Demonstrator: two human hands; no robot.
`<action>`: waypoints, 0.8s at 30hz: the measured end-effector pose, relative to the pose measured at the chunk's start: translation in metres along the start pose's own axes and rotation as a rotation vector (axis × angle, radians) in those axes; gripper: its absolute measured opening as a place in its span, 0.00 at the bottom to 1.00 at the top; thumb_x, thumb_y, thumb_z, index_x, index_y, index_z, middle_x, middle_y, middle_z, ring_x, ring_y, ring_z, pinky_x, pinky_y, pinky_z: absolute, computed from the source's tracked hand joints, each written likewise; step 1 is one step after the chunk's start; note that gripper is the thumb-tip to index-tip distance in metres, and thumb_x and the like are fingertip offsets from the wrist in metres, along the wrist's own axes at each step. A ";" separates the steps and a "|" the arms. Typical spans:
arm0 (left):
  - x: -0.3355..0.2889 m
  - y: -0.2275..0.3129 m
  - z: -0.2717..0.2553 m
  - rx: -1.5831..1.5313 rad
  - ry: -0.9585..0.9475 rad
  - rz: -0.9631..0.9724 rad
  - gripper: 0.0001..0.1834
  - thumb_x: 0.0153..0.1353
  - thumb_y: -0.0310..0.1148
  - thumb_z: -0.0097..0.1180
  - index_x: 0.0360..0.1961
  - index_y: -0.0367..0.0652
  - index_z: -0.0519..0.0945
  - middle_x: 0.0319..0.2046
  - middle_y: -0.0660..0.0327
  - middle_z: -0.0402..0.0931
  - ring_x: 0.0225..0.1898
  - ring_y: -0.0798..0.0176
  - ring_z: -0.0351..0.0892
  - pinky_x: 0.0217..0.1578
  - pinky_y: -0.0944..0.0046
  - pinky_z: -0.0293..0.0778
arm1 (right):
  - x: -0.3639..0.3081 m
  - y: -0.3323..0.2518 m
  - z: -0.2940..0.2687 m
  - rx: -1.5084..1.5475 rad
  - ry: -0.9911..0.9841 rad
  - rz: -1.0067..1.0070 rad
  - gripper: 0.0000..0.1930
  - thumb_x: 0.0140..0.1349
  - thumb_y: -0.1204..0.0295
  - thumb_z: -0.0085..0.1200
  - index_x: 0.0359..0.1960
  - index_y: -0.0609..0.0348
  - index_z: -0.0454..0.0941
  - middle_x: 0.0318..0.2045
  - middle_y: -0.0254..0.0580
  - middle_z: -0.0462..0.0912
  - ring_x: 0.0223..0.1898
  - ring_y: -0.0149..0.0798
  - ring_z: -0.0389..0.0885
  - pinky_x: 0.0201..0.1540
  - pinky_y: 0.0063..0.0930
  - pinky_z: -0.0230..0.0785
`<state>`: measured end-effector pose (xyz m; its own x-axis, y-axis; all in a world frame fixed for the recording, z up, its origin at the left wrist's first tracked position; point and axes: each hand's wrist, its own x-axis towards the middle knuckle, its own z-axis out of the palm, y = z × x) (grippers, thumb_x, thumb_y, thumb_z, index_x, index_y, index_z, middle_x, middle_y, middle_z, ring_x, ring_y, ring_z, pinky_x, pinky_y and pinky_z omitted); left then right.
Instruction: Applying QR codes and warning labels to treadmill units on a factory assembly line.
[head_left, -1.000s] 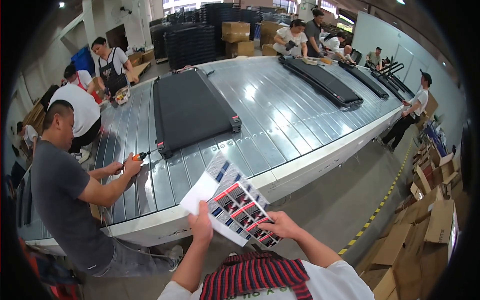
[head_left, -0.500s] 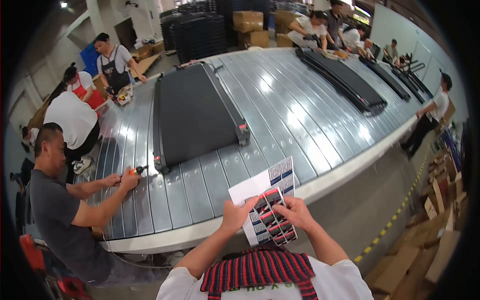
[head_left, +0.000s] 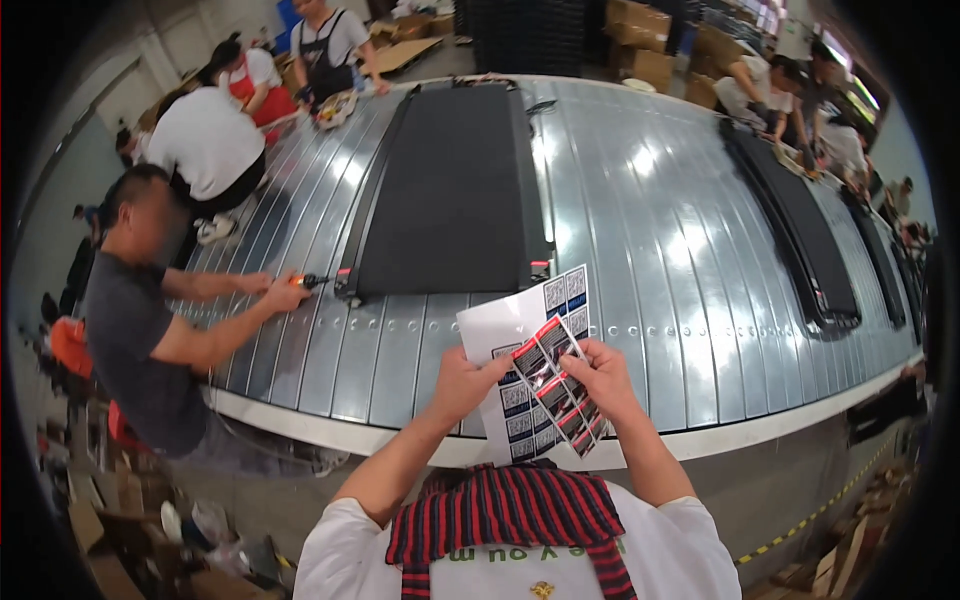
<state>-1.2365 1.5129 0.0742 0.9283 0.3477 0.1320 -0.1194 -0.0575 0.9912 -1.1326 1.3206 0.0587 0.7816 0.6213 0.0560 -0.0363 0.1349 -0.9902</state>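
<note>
My left hand [head_left: 468, 384] pinches the left side of a white label sheet [head_left: 492, 322] printed with square codes on blue-edged stickers. A smaller sheet of black and red stickers [head_left: 568, 398] lies over it, tilted. My right hand [head_left: 606, 380] grips that smaller sheet at its right edge, thumb on top. Both sheets are held above the near edge of a metal slatted conveyor [head_left: 640, 360]. Just beyond them, a flat black treadmill deck [head_left: 445, 190] rests on the slats, with red labels at its near corners.
To the left, a co-worker in a grey shirt [head_left: 130, 300] points an orange power driver [head_left: 303, 281] toward the deck's near left corner. More black decks [head_left: 795, 230] lie at the right, with people around them. Cardboard pieces [head_left: 860, 540] lie on the floor at lower right.
My view has turned right, and the conveyor and deck appear shifted. Both hands still hold the sheets; the sticker sheet is tilted more. The co-worker's driver stays near the deck's corner.
</note>
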 end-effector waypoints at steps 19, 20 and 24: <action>0.004 -0.004 -0.015 0.123 0.219 -0.087 0.11 0.53 0.29 0.57 0.37 0.33 0.80 0.32 0.63 0.79 0.33 0.73 0.75 0.34 0.71 0.72 | 0.063 0.012 0.015 -0.672 0.128 -0.578 0.09 0.55 0.74 0.56 0.37 0.63 0.77 0.32 0.39 0.81 0.30 0.34 0.79 0.36 0.23 0.69; 0.005 -0.005 -0.015 0.121 0.231 -0.109 0.11 0.53 0.29 0.57 0.37 0.33 0.80 0.32 0.63 0.79 0.33 0.73 0.75 0.34 0.71 0.72 | 0.063 0.008 0.019 -0.657 0.107 -0.611 0.08 0.54 0.74 0.56 0.36 0.62 0.77 0.31 0.40 0.81 0.29 0.35 0.79 0.36 0.24 0.70; 0.008 -0.002 -0.013 0.145 0.267 -0.021 0.10 0.52 0.30 0.58 0.33 0.33 0.81 0.26 0.66 0.79 0.28 0.76 0.73 0.29 0.72 0.70 | 0.052 -0.009 0.039 -0.495 -0.062 -0.583 0.07 0.52 0.78 0.58 0.33 0.62 0.77 0.29 0.41 0.79 0.28 0.35 0.78 0.32 0.24 0.70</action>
<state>-1.2336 1.5282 0.0738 0.8024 0.5827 0.1291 -0.0320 -0.1739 0.9842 -1.1154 1.3817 0.0757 0.5516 0.6001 0.5793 0.6657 0.1017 -0.7392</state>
